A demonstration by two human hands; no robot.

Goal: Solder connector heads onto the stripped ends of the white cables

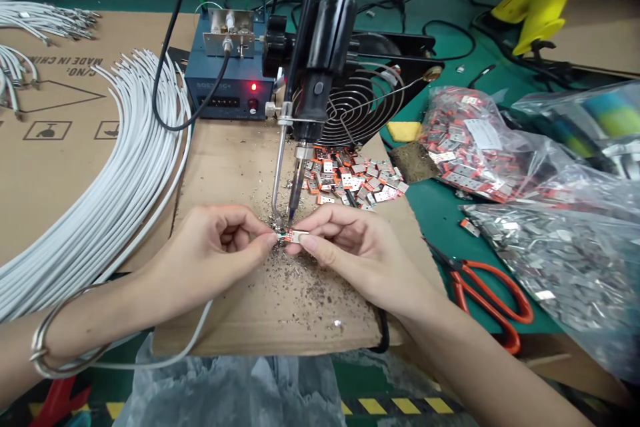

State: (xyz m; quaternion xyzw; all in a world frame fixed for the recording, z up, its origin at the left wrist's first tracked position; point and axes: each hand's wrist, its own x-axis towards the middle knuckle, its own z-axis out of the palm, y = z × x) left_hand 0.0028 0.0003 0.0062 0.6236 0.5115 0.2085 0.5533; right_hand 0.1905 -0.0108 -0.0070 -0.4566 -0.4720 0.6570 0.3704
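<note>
Along the left side, a fat bundle of white cables (143, 167) is curving over the bench, and next to it a cardboard work pad (220, 160) is sitting under a clamped soldering iron (316, 97) that's pointing nearly straight down. Both hands are working right by the tip: the right hand (367, 257) is pinching one little metal connector (299, 236), while the left hand (213, 250) is gripping a thin cable end against it. Can't tell if the tip's actually touching. Fingers are hovering super close though, so one slip could be a burn. The cable's tail seems to be dangling off the near edge, so a snag could be pulling wires crooked. Crumbs (320, 300) are lying everywhere too, maybe risking a short.
</note>
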